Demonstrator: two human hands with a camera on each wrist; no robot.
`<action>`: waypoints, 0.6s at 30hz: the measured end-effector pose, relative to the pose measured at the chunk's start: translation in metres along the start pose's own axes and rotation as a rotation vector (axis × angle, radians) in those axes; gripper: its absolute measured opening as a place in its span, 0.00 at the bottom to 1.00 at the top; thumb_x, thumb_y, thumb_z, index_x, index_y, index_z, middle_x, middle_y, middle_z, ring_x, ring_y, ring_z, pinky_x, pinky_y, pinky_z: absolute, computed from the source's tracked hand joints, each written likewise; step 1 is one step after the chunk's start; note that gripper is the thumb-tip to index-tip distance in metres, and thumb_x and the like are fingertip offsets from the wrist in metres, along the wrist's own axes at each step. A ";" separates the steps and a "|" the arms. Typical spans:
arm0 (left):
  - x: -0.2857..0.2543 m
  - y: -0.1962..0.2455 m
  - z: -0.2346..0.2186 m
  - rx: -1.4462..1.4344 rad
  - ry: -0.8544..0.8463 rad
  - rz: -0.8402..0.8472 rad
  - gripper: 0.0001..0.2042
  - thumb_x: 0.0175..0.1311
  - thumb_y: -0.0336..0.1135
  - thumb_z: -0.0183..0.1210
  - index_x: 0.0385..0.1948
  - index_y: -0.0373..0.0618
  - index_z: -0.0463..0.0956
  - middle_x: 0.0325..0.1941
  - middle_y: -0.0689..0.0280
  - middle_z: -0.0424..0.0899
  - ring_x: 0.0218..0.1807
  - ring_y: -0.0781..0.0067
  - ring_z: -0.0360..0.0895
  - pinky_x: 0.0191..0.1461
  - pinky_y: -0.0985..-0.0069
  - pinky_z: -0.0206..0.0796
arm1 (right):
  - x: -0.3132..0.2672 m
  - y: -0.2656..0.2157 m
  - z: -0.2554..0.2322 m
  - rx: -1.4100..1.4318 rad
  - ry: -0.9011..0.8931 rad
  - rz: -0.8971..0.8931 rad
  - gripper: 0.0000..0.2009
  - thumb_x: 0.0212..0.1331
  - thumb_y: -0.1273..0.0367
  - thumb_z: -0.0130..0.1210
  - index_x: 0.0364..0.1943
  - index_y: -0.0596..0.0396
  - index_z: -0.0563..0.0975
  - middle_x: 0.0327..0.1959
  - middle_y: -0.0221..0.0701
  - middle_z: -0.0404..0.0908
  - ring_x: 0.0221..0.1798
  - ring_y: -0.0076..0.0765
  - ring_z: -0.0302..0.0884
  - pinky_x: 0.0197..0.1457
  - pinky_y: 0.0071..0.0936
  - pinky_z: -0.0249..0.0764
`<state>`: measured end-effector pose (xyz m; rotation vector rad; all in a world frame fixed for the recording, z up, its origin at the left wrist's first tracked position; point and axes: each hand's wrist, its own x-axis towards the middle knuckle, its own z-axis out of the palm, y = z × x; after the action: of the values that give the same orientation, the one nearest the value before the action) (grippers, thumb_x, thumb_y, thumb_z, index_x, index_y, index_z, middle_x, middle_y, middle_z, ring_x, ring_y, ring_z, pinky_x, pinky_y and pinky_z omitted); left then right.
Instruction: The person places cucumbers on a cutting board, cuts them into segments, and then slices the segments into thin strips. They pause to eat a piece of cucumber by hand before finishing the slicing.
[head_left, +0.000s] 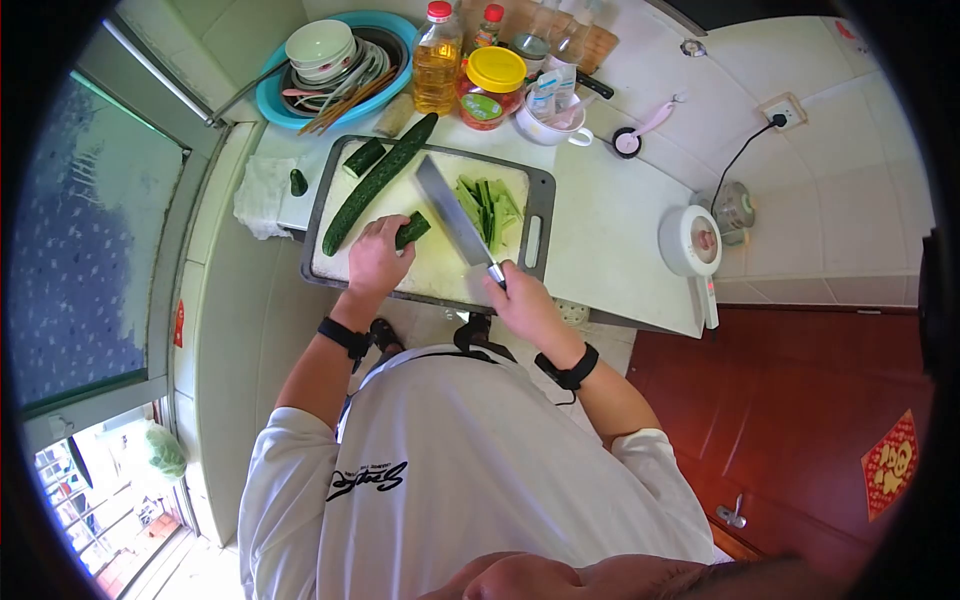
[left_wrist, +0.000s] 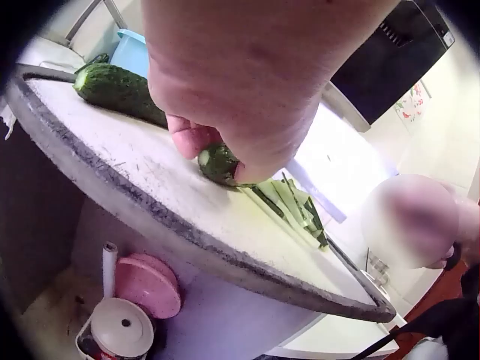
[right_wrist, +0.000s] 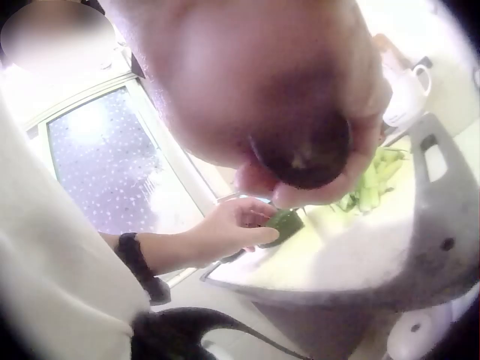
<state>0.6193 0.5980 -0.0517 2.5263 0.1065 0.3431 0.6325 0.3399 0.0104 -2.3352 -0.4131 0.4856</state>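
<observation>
Left hand (head_left: 380, 258) curling round short cucumber piece (head_left: 412, 232) on cutting board (head_left: 440, 270), right hand (head_left: 525, 302) gripping knife handle (head_left: 496, 273), blade (head_left: 448, 205) slanting between piece and cut strips (head_left: 489, 210), long cucumber (head_left: 375, 192) lying near left hand.

Smooth metal knife (head_left: 452, 208), glossy cucumber piece (left_wrist: 218, 164)

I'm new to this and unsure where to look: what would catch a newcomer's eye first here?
First, the broad knife in the right grip, angled over the cutting board. Left of the knife, the left grip holds a short cucumber piece; right of it lie green cucumber strips. Behind the board, a yellow-lidded jar stands out.
</observation>
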 end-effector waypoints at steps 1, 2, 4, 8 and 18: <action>-0.001 0.001 0.001 -0.026 0.050 0.033 0.19 0.50 0.30 0.65 0.47 0.47 0.76 0.43 0.60 0.82 0.47 0.54 0.80 0.50 0.63 0.74 | -0.002 -0.008 0.000 -0.058 -0.012 -0.023 0.16 0.67 0.59 0.52 0.37 0.60 0.71 0.25 0.50 0.78 0.31 0.60 0.78 0.34 0.49 0.71; -0.002 0.002 0.001 -0.051 0.099 0.066 0.17 0.50 0.30 0.65 0.44 0.46 0.77 0.42 0.60 0.82 0.46 0.55 0.80 0.50 0.63 0.74 | -0.003 -0.015 0.001 -0.115 -0.026 -0.046 0.15 0.67 0.60 0.52 0.38 0.61 0.70 0.25 0.50 0.78 0.30 0.61 0.78 0.33 0.50 0.71; -0.003 0.004 -0.001 -0.065 0.115 0.057 0.15 0.50 0.30 0.65 0.42 0.45 0.78 0.42 0.60 0.82 0.46 0.55 0.80 0.50 0.64 0.74 | -0.005 -0.023 0.003 -0.150 -0.019 -0.086 0.16 0.67 0.60 0.52 0.39 0.62 0.70 0.23 0.50 0.78 0.28 0.60 0.78 0.32 0.51 0.72; -0.004 -0.001 0.000 -0.094 0.146 0.061 0.14 0.50 0.30 0.65 0.40 0.43 0.79 0.43 0.60 0.82 0.46 0.56 0.80 0.50 0.64 0.74 | -0.009 -0.028 0.000 -0.217 -0.029 -0.128 0.16 0.67 0.60 0.52 0.39 0.62 0.70 0.21 0.49 0.78 0.26 0.59 0.79 0.30 0.52 0.72; -0.003 -0.005 0.001 -0.105 0.149 0.072 0.15 0.49 0.30 0.65 0.40 0.43 0.80 0.43 0.61 0.82 0.46 0.56 0.80 0.50 0.65 0.74 | -0.020 -0.031 -0.013 -0.273 -0.084 -0.068 0.16 0.67 0.59 0.51 0.37 0.62 0.70 0.20 0.49 0.78 0.26 0.61 0.78 0.29 0.53 0.72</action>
<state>0.6169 0.6011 -0.0558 2.4026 0.0536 0.5521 0.6162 0.3453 0.0456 -2.5576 -0.6310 0.5236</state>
